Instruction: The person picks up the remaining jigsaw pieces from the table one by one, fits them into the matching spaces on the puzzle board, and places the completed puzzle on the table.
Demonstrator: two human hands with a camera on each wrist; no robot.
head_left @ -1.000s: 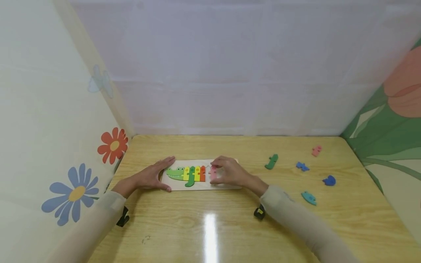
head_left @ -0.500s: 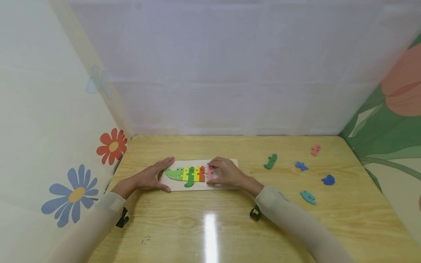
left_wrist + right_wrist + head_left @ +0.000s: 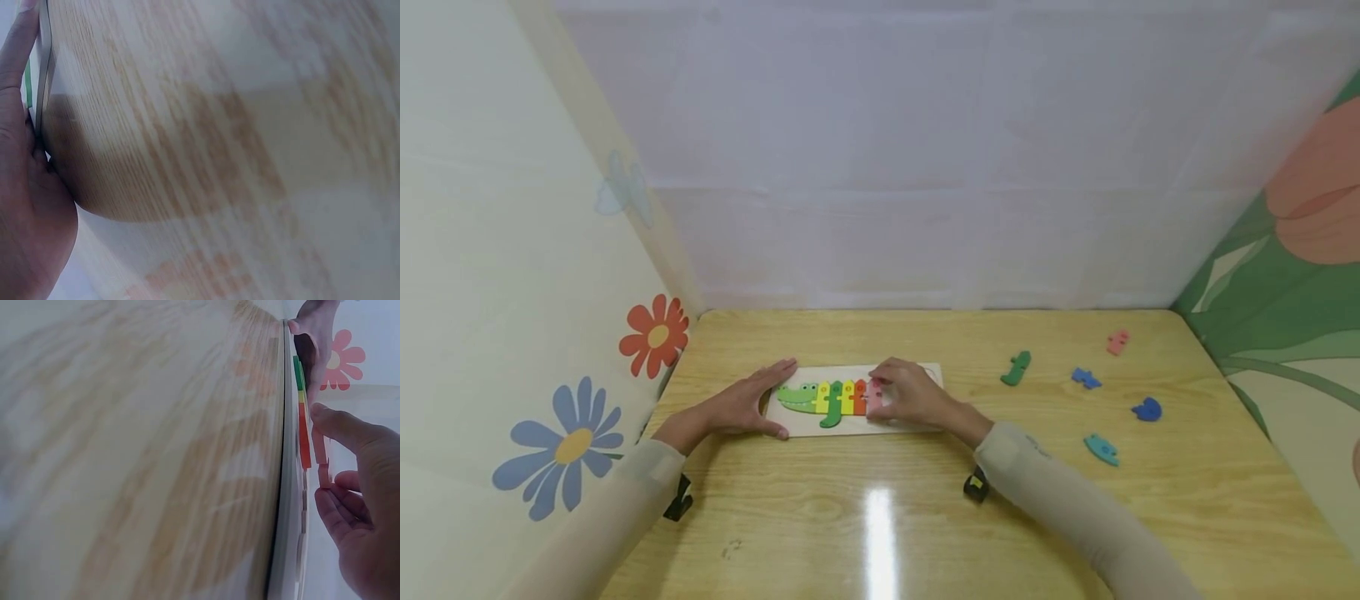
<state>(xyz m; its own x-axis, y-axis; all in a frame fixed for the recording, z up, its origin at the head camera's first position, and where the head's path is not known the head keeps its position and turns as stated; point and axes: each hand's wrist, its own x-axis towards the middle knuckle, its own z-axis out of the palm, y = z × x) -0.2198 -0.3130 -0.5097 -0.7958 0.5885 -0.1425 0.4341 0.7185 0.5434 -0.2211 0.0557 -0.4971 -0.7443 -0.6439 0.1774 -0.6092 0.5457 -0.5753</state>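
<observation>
On the table lies a wooden puzzle board [image 3: 820, 429] with a crocodile puzzle [image 3: 797, 397] in green, yellow and red pieces on its left part. My left hand [image 3: 747, 402] spans the board's left end, with straight fingers at the far edge and the thumb at the near edge. In the left wrist view that thumb [image 3: 17, 47] lies along the board's side. My right hand [image 3: 917, 396] pinches a pink puzzle piece [image 3: 874, 400] just right of the red piece [image 3: 861, 398]. Seen from the right wrist, this pink piece [image 3: 320, 449] stands slightly off the board, between thumb and fingers.
Loose puzzle pieces lie at the right: a green one [image 3: 1017, 367], a pink one [image 3: 1117, 342], a small blue one [image 3: 1086, 377], a dark blue one [image 3: 1147, 409] and a teal one [image 3: 1101, 449]. A white wall backs the wooden table [image 3: 805, 517].
My right hand has moved slightly left with the pink puzzle piece, bringing it up against the red piece. My left hand has stayed at the board's left end.
</observation>
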